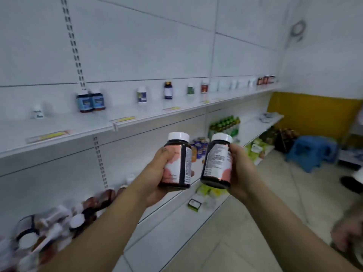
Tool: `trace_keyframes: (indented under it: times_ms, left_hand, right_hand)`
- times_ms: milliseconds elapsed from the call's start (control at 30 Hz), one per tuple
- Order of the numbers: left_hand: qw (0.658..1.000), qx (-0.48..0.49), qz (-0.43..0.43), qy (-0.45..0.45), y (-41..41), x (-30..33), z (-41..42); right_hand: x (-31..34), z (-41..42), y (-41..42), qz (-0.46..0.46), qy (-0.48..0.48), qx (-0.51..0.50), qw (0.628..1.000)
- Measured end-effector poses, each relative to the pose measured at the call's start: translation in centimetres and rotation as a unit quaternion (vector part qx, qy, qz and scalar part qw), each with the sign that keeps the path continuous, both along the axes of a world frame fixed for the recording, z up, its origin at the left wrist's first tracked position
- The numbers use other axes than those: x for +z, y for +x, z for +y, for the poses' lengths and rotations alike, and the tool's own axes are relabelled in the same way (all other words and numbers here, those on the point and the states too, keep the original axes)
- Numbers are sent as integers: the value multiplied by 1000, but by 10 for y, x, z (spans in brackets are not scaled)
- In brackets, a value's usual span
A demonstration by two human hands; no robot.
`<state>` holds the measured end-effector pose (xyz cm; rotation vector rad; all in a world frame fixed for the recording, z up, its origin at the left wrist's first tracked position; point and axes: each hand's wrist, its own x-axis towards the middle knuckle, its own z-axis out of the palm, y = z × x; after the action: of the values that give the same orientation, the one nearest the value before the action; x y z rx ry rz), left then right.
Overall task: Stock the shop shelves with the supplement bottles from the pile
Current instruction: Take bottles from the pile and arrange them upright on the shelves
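Nearest, at lower left: a jumbled pile of dark brown plastic supplement bottles with white caps (59, 222) is lodged on the lower white shelf (172, 197), blurred, the bottles lying at mixed angles.

Centre, held in front of the shelving: two dark plastic bottles with white screw caps and pink-and-white labels.
- The left bottle (177, 160) is gripped by the left hand (157, 173), the thumb laid on the label front and the fingers curled round the far side; it is held nearly upright.
- The right bottle (217, 161) is gripped by the right hand (240, 171), the fingers wrapped round its right side, printed text turned toward the camera; it is tilted slightly, cap to the right. The two bottles are held just beside each other, apart.

Below the hands: a small dark green box (194, 204) and yellow-green packs are seen on the lowest shelf.

Middle distance, upper white metal shelf (137, 122): single bottles are stood well apart, among them a small white tub (38, 112), a touching pair of blue-labelled dark bottles (90, 102), a white bottle with a dark label (141, 95), a dark blue bottle (168, 90), a green-labelled one (190, 89) and a red-labelled one (204, 87). Yellow price strips are fixed along the shelf edge.

Farther: green-capped bottles (225, 124) are grouped on the lower shelf.

Farthest: a blue plastic stool (312, 152) is stood on the tiled floor before a yellow wall panel (314, 114).
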<state>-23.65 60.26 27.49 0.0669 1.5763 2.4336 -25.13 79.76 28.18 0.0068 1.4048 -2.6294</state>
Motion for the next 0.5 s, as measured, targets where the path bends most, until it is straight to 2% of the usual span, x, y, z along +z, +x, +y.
trace_keyframes:
  times_ms: [100,200,300,500]
  left_hand:
    - [997,-63,-9,43,-37,9,78]
    - [993,-86,30,78,-73,11,138]
    - [994,-66,75,45,-105,12,182]
    - [993,-85,80,14,-182,1,235]
  right_hand:
    - [15,79,-17,8,50,-39,998]
    - [23,138,-40,6,91,-77,993]
    - [25,177,-65,17,106,-86,990]
    - [14,229,-131,93,130,-77,984]
